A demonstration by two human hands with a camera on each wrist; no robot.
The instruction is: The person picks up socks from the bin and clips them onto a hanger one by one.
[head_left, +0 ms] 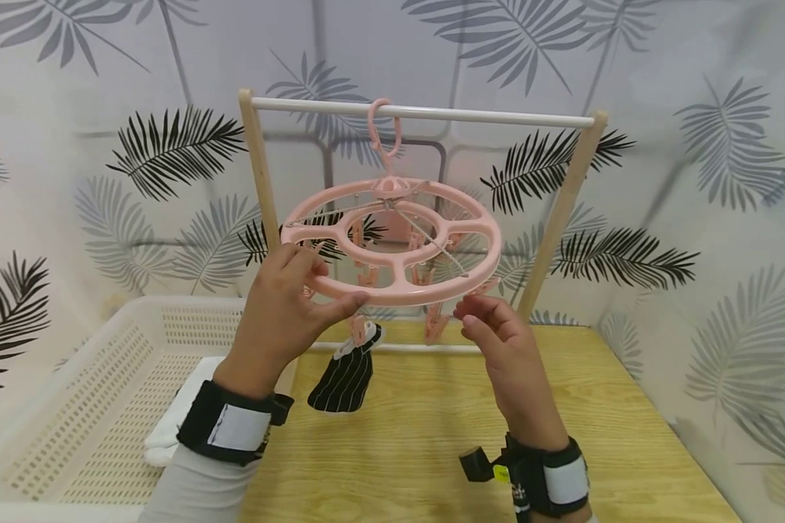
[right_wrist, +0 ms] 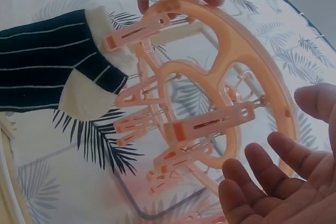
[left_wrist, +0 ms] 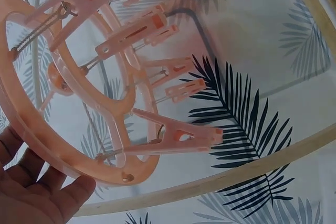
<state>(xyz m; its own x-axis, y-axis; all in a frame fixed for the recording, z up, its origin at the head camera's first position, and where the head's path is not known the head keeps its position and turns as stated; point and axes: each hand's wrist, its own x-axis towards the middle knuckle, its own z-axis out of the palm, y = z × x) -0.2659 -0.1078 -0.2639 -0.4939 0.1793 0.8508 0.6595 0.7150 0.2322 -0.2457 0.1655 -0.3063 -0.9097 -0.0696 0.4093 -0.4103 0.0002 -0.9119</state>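
A round pink clip hanger (head_left: 399, 294) hangs by its hook from a white rod. My left hand (head_left: 278, 309) grips its rim at the near left, thumb along the front edge; in the left wrist view the fingers (left_wrist: 31, 166) reach behind the ring. My right hand (head_left: 500, 345) is near the right front of the rim, its fingers loosely bent and holding nothing. Close to it in the right wrist view is a pink clothespin (right_wrist: 212, 121). A black sock (head_left: 343, 378) with white stripes and a white heel and cuff dangles from another clothespin (head_left: 358, 330) at the front.
The white rod (head_left: 471, 113) is carried by a wooden-legged stand (head_left: 556, 211). A white perforated basket (head_left: 59, 421) stands on the left, with folded white cloth (head_left: 176, 414) inside. Below is a wood-grain table (head_left: 392, 450). A leaf-patterned backdrop (head_left: 713, 218) is behind.
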